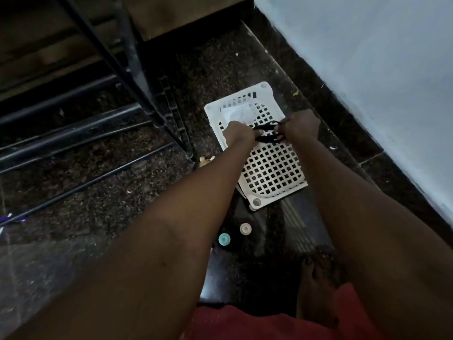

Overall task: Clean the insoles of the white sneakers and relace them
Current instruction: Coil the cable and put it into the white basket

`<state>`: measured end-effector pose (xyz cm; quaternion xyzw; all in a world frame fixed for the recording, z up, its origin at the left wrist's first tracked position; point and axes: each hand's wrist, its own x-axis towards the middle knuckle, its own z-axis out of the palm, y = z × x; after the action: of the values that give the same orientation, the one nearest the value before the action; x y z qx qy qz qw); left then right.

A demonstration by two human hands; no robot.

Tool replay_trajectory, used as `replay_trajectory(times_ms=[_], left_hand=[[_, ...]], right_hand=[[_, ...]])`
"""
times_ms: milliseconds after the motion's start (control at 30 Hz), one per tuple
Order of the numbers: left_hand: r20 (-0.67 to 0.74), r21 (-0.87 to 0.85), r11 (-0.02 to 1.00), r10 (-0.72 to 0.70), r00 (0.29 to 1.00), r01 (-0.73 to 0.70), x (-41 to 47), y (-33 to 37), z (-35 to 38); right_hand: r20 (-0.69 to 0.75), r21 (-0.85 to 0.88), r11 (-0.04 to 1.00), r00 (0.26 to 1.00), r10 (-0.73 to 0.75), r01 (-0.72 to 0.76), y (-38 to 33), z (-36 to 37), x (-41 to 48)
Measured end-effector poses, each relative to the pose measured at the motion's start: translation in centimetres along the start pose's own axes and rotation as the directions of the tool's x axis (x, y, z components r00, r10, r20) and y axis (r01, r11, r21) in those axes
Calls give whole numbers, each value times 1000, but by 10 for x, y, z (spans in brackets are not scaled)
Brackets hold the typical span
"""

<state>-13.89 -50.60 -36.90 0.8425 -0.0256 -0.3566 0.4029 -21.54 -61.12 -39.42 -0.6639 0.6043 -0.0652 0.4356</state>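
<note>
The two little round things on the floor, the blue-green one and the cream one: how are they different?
The teal round cap is blue-green; the cream round cap is pale beige. The teal round cap lies farther from the white grid crate; the cream round cap lies closer to it. Both are small, round, apart from each other, on the dark floor.

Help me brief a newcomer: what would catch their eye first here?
At centre, the left hand and right hand grip a black cord between them, above a white plastic grid on the dark floor. Nearer the camera, a teal cap and a beige cap lie on the floor.
</note>
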Motion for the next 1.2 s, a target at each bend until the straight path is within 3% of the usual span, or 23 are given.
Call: replay_trajectory(times_ms=[100,367,500,567,700,800,933,1100,1200], left_hand=[[-65,7,999,42,997,-41,9,-2,12],[-171,100,988,130,977,-114,10,-8,28],[-218,57,995,94,972,-83,5,-9,26],[-225,38,995,95,970,-88,0,-10,18],[-234,-84,978,166,958,-190,-8,-16,-8],[-262,-118,947,262,929,-300,-33,-22,-47],[-352,-24,951,282,893,-309,-49,-55,-109],[-348,176,971,214,913,-161,-66,-112,-152],[-245,312,940,223,944,-141,-74,-150,-155]], right_hand=[[-83,-112,991,993,-88,79,-8,4,-3],[106,-468,816,938,-331,340,-26,2,-37],[-98,-508,810,915,-392,293,-23,3,-46],[-139,-517,797,888,-439,313,-19,3,-45],[8,-482,774,885,-465,411,-21,2,-58],[-98,-381,806,847,-522,453,-29,2,-87],[-168,-224,820,808,-565,527,-32,26,-142],[-22,-177,821,832,-555,543,-7,62,-205],[123,-302,783,837,-533,543,19,87,-228]])
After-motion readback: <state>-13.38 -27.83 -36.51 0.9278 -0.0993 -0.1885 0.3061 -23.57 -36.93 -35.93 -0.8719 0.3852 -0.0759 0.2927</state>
